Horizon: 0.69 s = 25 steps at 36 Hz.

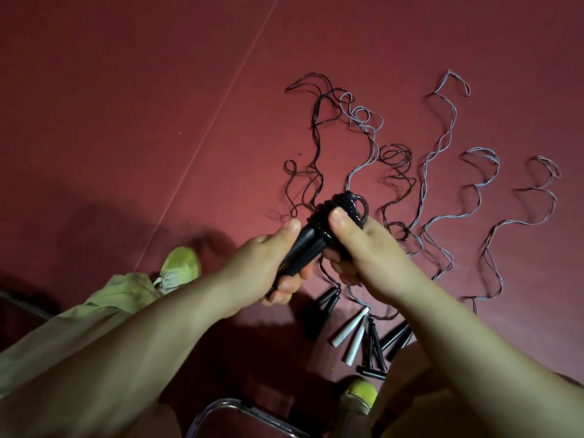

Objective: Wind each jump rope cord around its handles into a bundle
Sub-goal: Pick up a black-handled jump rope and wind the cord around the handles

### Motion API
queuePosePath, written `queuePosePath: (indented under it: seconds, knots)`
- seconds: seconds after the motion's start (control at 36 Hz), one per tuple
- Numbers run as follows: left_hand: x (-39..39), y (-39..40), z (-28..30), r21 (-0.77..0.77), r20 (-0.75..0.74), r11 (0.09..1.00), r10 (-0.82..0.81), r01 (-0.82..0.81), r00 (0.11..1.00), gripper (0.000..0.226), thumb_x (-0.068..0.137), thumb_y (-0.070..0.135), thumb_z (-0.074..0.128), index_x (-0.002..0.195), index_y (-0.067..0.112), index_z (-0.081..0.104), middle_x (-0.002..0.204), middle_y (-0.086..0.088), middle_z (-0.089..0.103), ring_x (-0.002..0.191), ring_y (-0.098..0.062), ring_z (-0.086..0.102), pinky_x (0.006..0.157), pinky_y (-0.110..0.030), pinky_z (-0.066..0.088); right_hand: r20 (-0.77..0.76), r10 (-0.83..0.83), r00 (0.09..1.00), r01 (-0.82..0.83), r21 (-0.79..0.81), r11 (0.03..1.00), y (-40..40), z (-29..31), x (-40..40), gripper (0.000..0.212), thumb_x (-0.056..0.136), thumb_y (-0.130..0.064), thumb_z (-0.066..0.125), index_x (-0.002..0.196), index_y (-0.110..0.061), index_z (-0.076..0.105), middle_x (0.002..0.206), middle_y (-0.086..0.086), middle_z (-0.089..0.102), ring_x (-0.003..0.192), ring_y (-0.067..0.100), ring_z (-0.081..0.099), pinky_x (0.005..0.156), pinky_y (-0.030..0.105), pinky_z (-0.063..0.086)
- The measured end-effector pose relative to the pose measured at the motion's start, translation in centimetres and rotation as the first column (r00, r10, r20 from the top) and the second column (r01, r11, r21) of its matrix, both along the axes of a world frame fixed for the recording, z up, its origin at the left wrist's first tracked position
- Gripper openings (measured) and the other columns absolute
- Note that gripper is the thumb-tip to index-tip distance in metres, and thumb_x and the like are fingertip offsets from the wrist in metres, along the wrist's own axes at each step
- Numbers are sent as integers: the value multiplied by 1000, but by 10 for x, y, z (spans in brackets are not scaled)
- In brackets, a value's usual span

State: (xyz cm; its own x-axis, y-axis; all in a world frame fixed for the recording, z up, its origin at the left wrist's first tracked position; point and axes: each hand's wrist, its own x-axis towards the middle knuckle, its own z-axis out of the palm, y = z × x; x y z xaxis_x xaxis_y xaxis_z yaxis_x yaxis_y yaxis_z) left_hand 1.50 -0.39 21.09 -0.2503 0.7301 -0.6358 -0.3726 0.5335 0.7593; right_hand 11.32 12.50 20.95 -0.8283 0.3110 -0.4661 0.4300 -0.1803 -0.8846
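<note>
Both hands up over red floor (pixel 126 105), gripping one black handle pair (pixel 303 251) w/ cord wound round upper end; L hand (pixel 268 267) wraps lower end of handles, thumb lying along the side, fingers curled under; R hand (pixel 357 248) clamps the wound coil (pixel 344 203), thumb pressed on top, fingers curled beneath; a small loop of black cord sticks out past R thumb; both forearms reach in from bottom of view, converging at the bundle.

Counts on floor: 1 white handle pair (pixel 350 336); black handles (pixel 325 308) abt 3 pairs plus 1 short black piece lying flat, exact count unclear, they overlap & sit in shadow; loose cords (pixel 442 153) fan out away from me in wavy lines, abt 6 strands groups, some dark, some pale grey-blue; left-most ones tangle together, right ones lie well apart.

2 yellow-green shoes: one (pixel 180 267) beside L forearm, one (pixel 360 393) under R forearm; khaki trouser leg (pixel 94 305) lower left; chrome chair frame (pixel 227 412) at bottom centre; thin pale line runs diagonally across floor; no containers in view.
</note>
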Motion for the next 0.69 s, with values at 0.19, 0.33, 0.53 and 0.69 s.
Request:
queuePosePath:
  seconds: [0.19,0.33,0.53,0.69]
  knots:
    - [4,2,-14,-51,-294,997,36,-54,955,57,101,44,25,68,8,55,43,3,45,39,-16,40,46,-23,35,173,-22,985,-12,190,982,-5,-6,-2,75,83,-69,42,58,1,51,43,4,44,38,17,39,43,23,33]
    - [-3,-2,-25,-98,-569,995,-45,-13,821,52,98,45,27,67,17,57,44,9,50,51,-14,48,61,-30,36,287,-3,958,-79,275,958,-5,-11,1,78,69,-79,28,56,-9,60,46,4,55,42,12,50,57,26,37]
    - [-6,-3,-23,-149,-694,989,-104,0,712,43,90,51,28,79,20,55,72,4,53,80,-26,53,67,-31,34,300,46,953,-102,172,980,-3,-12,1,78,89,-65,27,75,0,68,54,12,62,47,15,55,47,16,38]
    - [-10,-5,-20,-131,-785,991,-110,10,610,41,90,51,39,76,13,47,65,-1,50,77,-30,53,67,-39,39,271,51,961,-77,85,993,-7,-10,0,83,73,-78,31,85,-5,68,58,10,53,49,22,46,53,30,37]
